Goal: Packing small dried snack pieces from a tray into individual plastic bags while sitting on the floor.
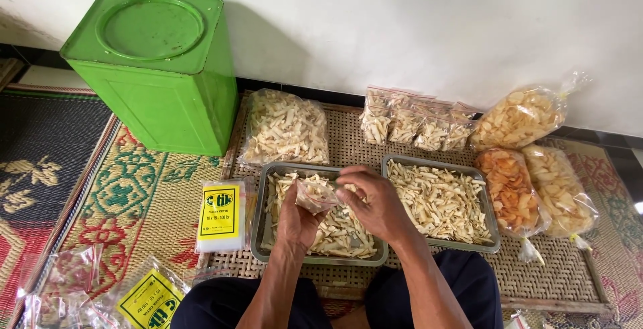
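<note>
Over left tray (260, 215): small clear bag (315, 194) (part-filled, pale sticks), grasped by left hand (296, 218) and right hand (374, 203).

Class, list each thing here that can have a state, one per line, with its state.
Green tin: lid on.
Left tray: full of sticks.
Right tray: full.
Small bag: open, held by left hand and right hand.
Chip bags: tied shut.

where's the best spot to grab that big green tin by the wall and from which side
Probably the green tin is best taken by its two opposite side walls, just under the top rim, coming down from above. It stands upright with its round lid shut, no handle shows, and the wall blocks its back. The front and left faces stand free.
</note>
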